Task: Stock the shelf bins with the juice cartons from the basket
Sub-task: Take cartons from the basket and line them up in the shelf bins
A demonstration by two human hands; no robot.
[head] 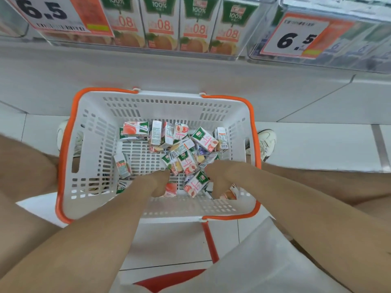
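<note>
Where the cartons lie: about twenty small white-and-green juice cartons lie loose on the basket's bottom, heaped toward its right wall and far edge. One more stands apart near the left wall. They overlap, so I cannot tell the exact count.
Basket: one white slotted plastic basket with an orange rim, on the floor below the shelf.
Hands: two, both down inside the basket by its near edge. The left hand touches a pink carton. The right hand is among the cartons at the near right corner. The fingers point away and are hidden, so I cannot tell how far either hand is closed or whether it holds anything.
Shelf bins: two clear plastic bins. The left bin shows four upright orange-fruit cartons. The right bin holds bluish packs, too blurred to count.
Price cards: two, each reading 6.5.
Cut off: two white shoes, partly behind the basket.
Floor: white tiles.
</note>
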